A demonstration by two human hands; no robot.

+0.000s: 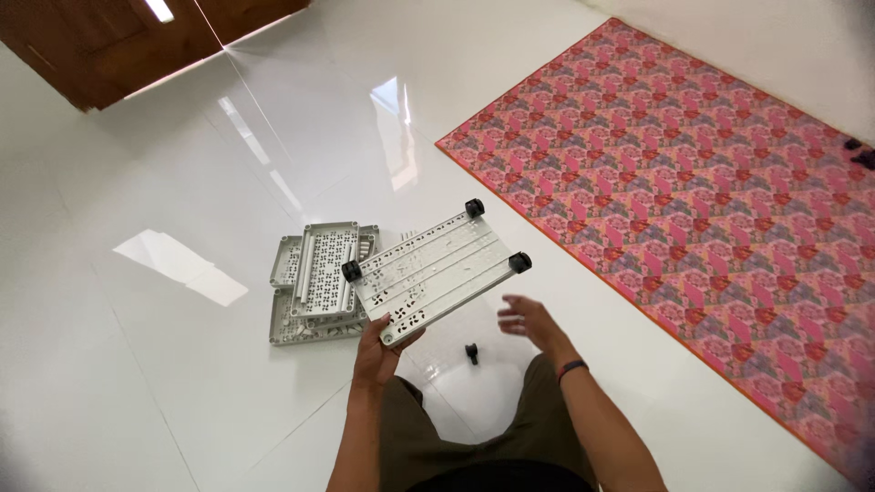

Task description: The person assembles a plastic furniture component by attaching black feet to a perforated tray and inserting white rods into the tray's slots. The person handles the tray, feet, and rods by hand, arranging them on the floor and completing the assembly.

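My left hand grips the near corner of a white perforated plastic shelf panel, holding it tilted above the floor. Three of its corners carry black caster wheels: one at the far corner, one at the right, one at the left. My right hand hovers open just right of the panel, holding nothing. A loose black caster wheel lies on the floor between my hands, below the panel.
A stack of grey perforated shelf panels lies on the glossy white tile floor left of the held panel. A pink patterned mat covers the floor to the right. A brown wooden door stands at the top left.
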